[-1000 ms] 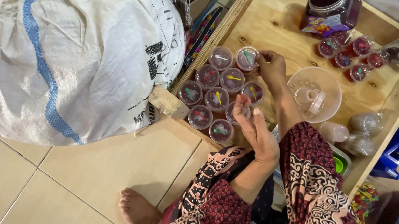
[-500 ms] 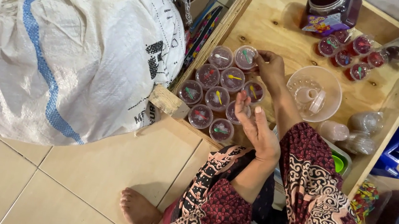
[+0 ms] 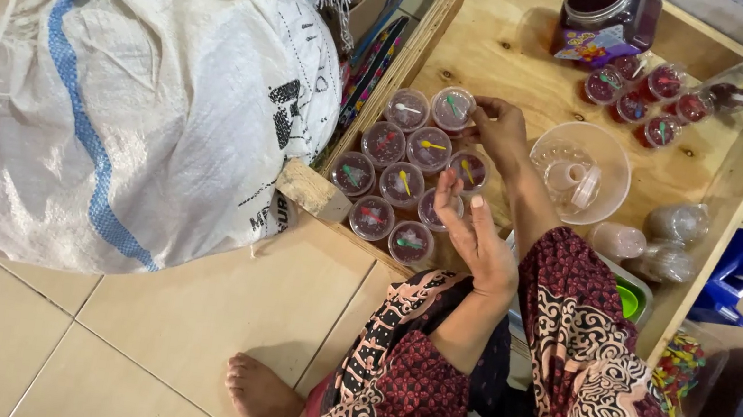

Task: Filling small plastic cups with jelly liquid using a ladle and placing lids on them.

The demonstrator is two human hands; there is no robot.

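Down on the wooden tray (image 3: 508, 45), sitting in rows: small clear lidded cups (image 3: 401, 184) of dark red jelly, each with a tiny coloured spoon inside. Left hand (image 3: 475, 234) hovering just over the near cups, fingers spread, gripping nothing. Right hand (image 3: 500, 132) pinching the rim of a cup (image 3: 454, 108) at the far row. Just beside it, resting mouth-up, a clear plastic bowl (image 3: 579, 169). Further back, more red cups (image 3: 640, 96) and a dark jar (image 3: 607, 15). Bulging at left on the pale tiled floor (image 3: 184, 327), a coarse woven white sack (image 3: 121, 80).
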